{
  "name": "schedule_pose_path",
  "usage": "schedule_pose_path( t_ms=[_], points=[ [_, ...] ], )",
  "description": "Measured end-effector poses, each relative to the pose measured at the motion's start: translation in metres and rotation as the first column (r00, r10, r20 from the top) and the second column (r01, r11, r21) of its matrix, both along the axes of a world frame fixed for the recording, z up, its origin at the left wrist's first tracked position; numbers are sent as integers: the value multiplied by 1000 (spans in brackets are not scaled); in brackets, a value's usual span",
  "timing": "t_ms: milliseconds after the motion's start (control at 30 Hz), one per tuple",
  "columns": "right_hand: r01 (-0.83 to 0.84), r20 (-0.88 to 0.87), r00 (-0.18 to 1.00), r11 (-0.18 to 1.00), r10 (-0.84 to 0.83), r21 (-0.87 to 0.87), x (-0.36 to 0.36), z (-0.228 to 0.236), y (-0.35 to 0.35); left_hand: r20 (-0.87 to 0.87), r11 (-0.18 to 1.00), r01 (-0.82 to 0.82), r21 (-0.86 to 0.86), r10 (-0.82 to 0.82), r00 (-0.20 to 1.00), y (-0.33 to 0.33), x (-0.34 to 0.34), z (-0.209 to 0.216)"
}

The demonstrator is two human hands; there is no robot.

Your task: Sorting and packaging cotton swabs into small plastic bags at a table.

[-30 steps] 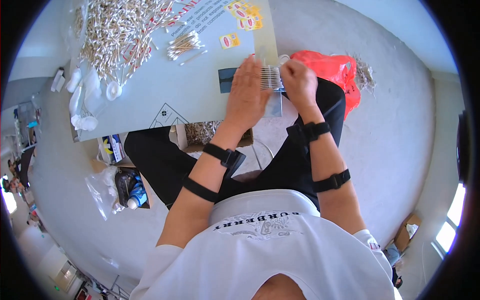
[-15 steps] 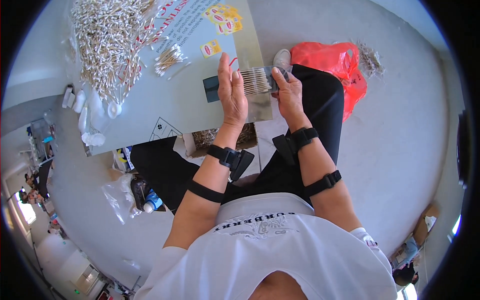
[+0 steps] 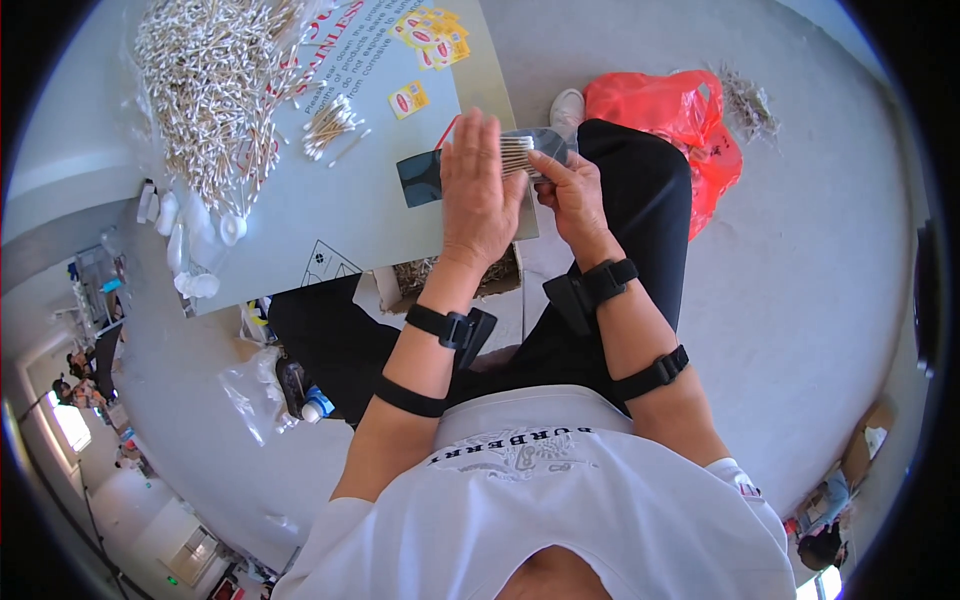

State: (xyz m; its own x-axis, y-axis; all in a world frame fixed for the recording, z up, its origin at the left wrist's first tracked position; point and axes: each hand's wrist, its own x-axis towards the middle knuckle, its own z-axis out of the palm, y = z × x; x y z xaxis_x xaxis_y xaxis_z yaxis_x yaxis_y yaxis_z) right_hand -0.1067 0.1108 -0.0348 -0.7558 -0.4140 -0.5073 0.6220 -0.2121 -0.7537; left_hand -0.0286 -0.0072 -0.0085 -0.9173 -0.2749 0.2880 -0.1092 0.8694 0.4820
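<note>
My right hand (image 3: 575,195) pinches a clear plastic bag (image 3: 553,143) between thumb and fingers near the table's right edge. A row of cotton swabs (image 3: 516,155) shows at the bag, its left part hidden behind my left hand; I cannot tell how far they sit inside. My left hand (image 3: 478,195) is held flat against the swabs' left side, fingers stretched and together. Left of it a dark, shiny flat sheet (image 3: 419,180) lies on the table. A small bundle of swabs (image 3: 330,125) and one loose swab (image 3: 349,147) lie farther left.
A big heap of cotton swabs (image 3: 210,90) covers the table's far left. Yellow-and-white cards (image 3: 430,38) lie at the back, with a single card (image 3: 408,100) nearer. White rolls (image 3: 232,229) stand at the left edge. Below is an open box (image 3: 400,285); a red bag (image 3: 650,115) sits right.
My left hand has turned flatter and covers more of the swabs. My right thumb has shifted left onto the swabs. The whole view has tilted slightly.
</note>
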Motion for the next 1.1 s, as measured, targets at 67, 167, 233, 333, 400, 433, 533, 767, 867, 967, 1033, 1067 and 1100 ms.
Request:
schedule_pose_path(
  t_ms=[67,167,233,333,400,433,533,767,867,967,1033,1067,1100],
  points=[
    [44,-53,998,999,-43,14,1,-3,-1,107,997,49,-52,-43,993,7,5,3],
    [89,-172,982,994,-75,71,2,-10,-6,205,990,73,-120,-48,978,12,3,7],
    [99,-236,969,988,-68,119,2,-10,-6,216,991,49,-125,-21,976,13,2,8],
    [70,-116,990,996,-76,-54,1,-1,-3,233,989,61,-135,-28,972,12,1,8],
    [60,-31,998,997,-59,50,1,5,-7,222,989,66,-135,-34,974,14,4,7],
    [63,-30,998,997,-62,50,0,5,-7,210,989,70,-133,-41,977,14,4,6],
    [69,-21,998,991,-67,117,-2,0,-8,164,988,75,-132,-52,985,14,7,3],
    [106,-76,992,992,-100,66,0,4,-11,232,983,129,-128,-97,968,9,9,8],
    [86,-104,992,994,-78,73,0,6,-14,259,987,121,-107,-90,962,12,8,9],
    [87,-191,979,993,-70,85,-2,-9,-15,253,985,78,-155,-37,967,17,4,6],
    [98,-234,969,993,-80,68,-2,-6,-17,237,986,85,-143,-49,970,15,3,7],
    [95,-139,987,993,-85,66,0,-5,-14,237,986,82,-146,-46,970,13,5,8],
    [93,-43,995,993,-90,66,0,1,-11,236,994,58,-92,-35,971,10,7,10]
  ],
)
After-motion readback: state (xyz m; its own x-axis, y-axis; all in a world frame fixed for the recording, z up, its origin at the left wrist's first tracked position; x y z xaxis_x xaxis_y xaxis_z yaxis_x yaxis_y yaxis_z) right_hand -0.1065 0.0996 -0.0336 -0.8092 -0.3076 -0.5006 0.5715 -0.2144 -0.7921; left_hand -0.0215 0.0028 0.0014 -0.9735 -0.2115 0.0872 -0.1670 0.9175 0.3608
